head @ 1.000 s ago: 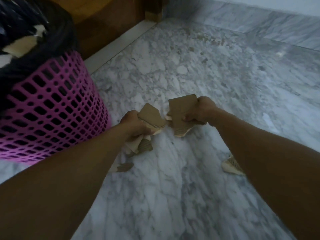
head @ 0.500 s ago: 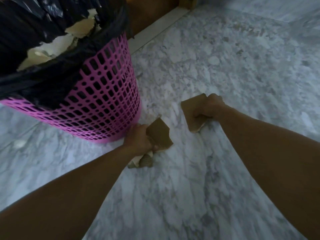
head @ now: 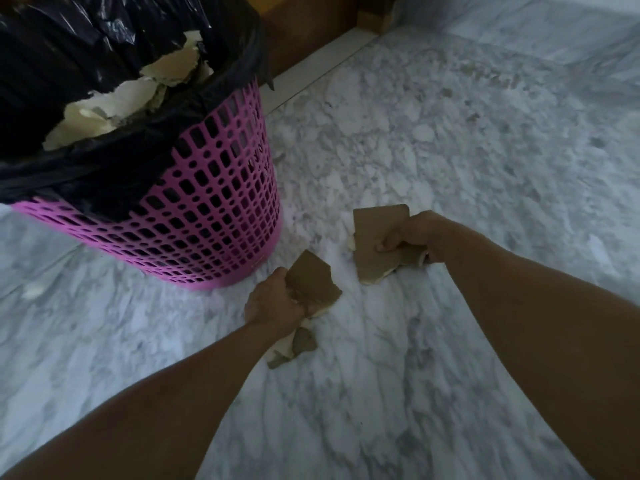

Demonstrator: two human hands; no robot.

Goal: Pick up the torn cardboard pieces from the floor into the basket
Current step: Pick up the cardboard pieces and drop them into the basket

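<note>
A pink lattice basket [head: 207,216] lined with a black bag [head: 69,64] stands at the upper left, with several pale torn cardboard pieces [head: 138,95] inside. My left hand [head: 273,303] is closed on a bunch of brown torn cardboard pieces [head: 311,282], just right of the basket's foot; some scraps [head: 294,346] hang below the fist. My right hand [head: 419,235] grips a larger brown cardboard piece [head: 375,240] further right, above the marble floor [head: 450,133].
A wooden base and a pale threshold strip [head: 311,64] run behind the basket. A low marble step [head: 554,36] borders the floor at the far right. A small pale scrap [head: 34,291] lies on the floor left of the basket.
The view has swung toward the basket, so its open top now shows. Both hands have lifted off the floor with their cardboard and sit nearer the basket's foot.
</note>
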